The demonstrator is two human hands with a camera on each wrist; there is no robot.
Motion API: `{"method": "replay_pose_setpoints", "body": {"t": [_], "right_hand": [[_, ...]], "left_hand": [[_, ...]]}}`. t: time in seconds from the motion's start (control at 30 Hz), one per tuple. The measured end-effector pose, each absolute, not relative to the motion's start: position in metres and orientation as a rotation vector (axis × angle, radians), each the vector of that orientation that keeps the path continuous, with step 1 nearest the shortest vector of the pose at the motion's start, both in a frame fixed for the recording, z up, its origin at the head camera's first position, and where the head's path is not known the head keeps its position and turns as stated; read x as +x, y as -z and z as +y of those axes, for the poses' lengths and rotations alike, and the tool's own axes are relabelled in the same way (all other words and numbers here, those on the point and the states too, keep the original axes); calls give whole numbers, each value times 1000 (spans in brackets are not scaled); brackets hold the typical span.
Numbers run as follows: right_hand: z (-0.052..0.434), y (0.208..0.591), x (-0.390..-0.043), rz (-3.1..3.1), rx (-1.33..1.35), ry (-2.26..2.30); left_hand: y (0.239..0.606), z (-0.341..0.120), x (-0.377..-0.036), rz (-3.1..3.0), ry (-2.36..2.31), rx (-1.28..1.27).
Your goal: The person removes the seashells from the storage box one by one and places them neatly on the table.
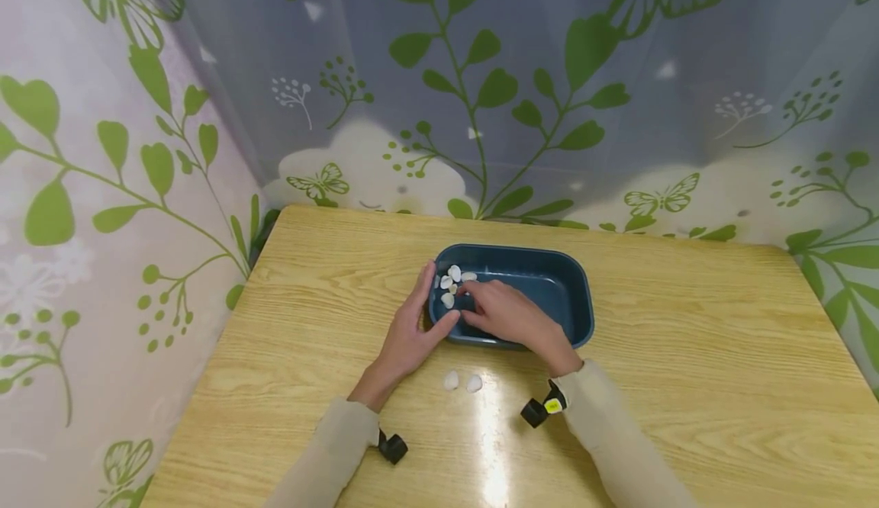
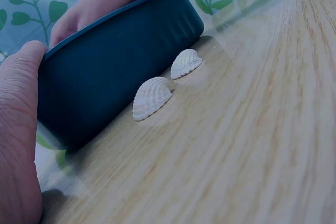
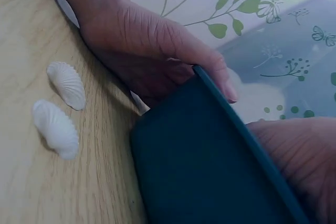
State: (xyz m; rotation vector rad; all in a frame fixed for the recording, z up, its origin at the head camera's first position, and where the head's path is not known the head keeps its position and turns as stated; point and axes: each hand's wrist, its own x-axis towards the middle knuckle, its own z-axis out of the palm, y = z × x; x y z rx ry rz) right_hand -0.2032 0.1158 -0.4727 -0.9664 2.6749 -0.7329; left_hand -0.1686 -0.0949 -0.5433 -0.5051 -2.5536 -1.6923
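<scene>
Sitting on the wooden table [image 1: 687,355] is a dark blue tub [image 1: 549,279], and it is held at its left end by the left hand [image 1: 410,332]. The thumb is hooked over the near corner of the rim, and the fingers are laid up along the outside of the end wall, so the tub is gripped between them. This grip is also seen in the right wrist view, where the thumb is pressed on the thin rim.

The right hand [image 1: 508,316] is put down inside the tub, over its near wall. Its fingertips are brought together at the small heap of white shells [image 1: 451,283] in the left part of the tub. A shell seems to be touched by them, but it cannot be told whether one is really pinched.

Two more white shells are left on the table, just in front of the tub and between the two arms. The left shell [image 1: 451,380] and the right shell [image 1: 474,383] are side by side, close but not touching. In the left wrist view they are seen near the tub's wall, with their ribbed backs up.

Behind the table, a curtain [image 1: 481,73] with green leaves and butterflies is hung.
</scene>
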Motion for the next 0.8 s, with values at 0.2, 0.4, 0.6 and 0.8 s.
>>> {"method": "replay_pose_setpoints", "body": {"t": [0.2,0.4,0.6,0.8], "right_hand": [[107,481,-211,2670,-1015,682],[104,483,-213,2655,-1044,710],[101,483,-213,2650,-1068,712],[103,481,-212,2636,-1092,656]], "left_hand": [[543,-95,-169,-2538,1692,-522],[543,-95,-169,-2534,1691,-517],[542,-95,-170,-2504,1722,-517],[543,-95,-169,-2510,1724,-508]]}}
